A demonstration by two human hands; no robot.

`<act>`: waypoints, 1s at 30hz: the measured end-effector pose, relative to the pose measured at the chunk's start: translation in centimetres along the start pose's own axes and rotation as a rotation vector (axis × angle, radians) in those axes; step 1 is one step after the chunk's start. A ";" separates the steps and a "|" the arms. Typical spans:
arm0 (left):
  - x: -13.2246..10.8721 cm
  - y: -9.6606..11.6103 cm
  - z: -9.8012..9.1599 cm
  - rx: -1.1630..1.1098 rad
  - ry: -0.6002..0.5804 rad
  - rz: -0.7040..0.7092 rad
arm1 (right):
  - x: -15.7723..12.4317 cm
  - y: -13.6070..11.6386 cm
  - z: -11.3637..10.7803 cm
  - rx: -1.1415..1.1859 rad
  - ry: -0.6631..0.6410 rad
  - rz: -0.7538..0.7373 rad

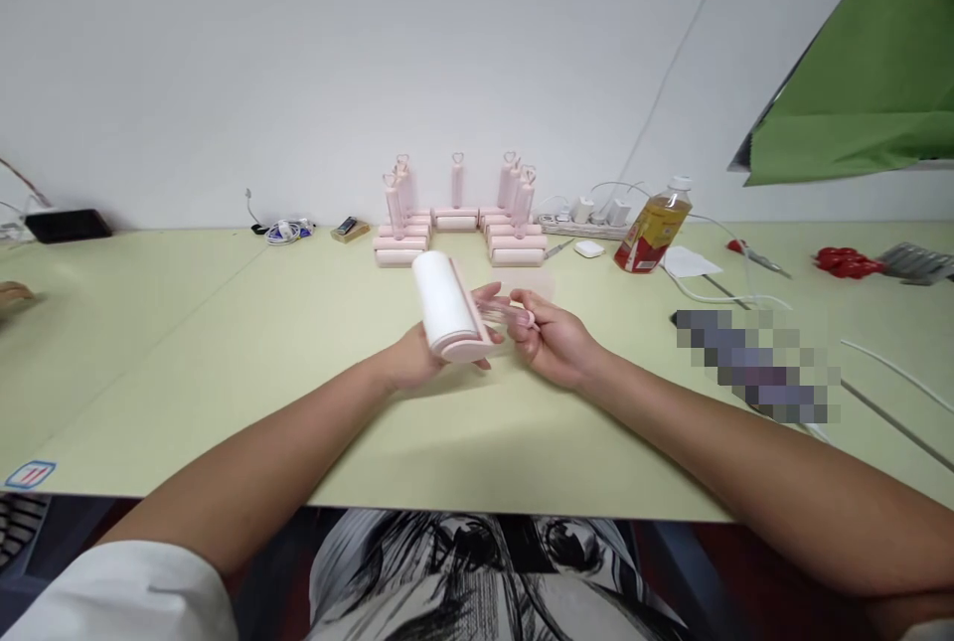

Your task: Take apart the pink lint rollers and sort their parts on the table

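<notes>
A lint roller (447,301) with a white paper roll and a pale pink cover is held up tilted above the table. My left hand (414,359) supports it from behind; its fingertips show past the cover's right side, and the palm is mostly hidden by the roll. My right hand (557,338) is closed on the end of the clear pink handle (501,311), thumb and fingers pinching near its tip. Behind them, several more pink lint rollers (517,256) stand with handles upright in a U-shaped group near the wall.
A bottle of drink (653,227) and a power strip (585,227) stand at the back right. Red-handled scissors (850,261), cables and a pixelated item (760,368) lie on the right. A coiled cable (283,231) and black device (67,226) are left. Another person's hand (15,293) shows far left.
</notes>
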State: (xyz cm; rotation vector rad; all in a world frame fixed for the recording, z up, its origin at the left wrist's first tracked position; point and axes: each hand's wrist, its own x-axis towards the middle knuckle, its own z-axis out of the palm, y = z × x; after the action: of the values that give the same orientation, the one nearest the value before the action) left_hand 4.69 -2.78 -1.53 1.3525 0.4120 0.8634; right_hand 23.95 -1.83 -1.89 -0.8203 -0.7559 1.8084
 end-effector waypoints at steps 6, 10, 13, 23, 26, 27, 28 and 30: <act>0.5 -0.6 -0.1 0.365 0.282 0.228 | 0.7 0.3 -1.1 -0.680 -0.012 -0.375; 0.1 0.5 -0.8 0.502 0.417 0.194 | 1.8 -2.2 -3.7 -1.325 0.198 -0.783; -0.1 0.5 -0.8 0.510 0.448 0.087 | 3.2 -3.5 -5.9 -1.554 0.211 -0.722; -0.3 0.3 -0.6 0.602 0.238 -0.239 | 3.9 -4.1 -6.1 -1.333 0.290 -0.489; -0.3 0.4 -0.8 0.653 0.225 -0.288 | 3.0 -4.2 -5.1 -0.834 0.302 -0.348; -0.3 0.4 -0.9 0.663 0.215 -0.304 | 2.6 -4.2 -4.7 -0.701 0.282 -0.311; -0.3 0.4 -0.8 0.667 0.200 -0.316 | 2.3 -4.1 -4.3 -0.612 0.253 -0.288; -0.4 0.4 -0.8 0.664 0.170 -0.330 | 1.8 -3.7 -3.6 -0.539 0.204 -0.274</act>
State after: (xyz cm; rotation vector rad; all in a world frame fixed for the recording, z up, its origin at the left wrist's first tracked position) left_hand 3.78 -2.54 -1.37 1.7474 1.0919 0.5808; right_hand 28.23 1.55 -1.40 -1.1627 -1.1797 1.2653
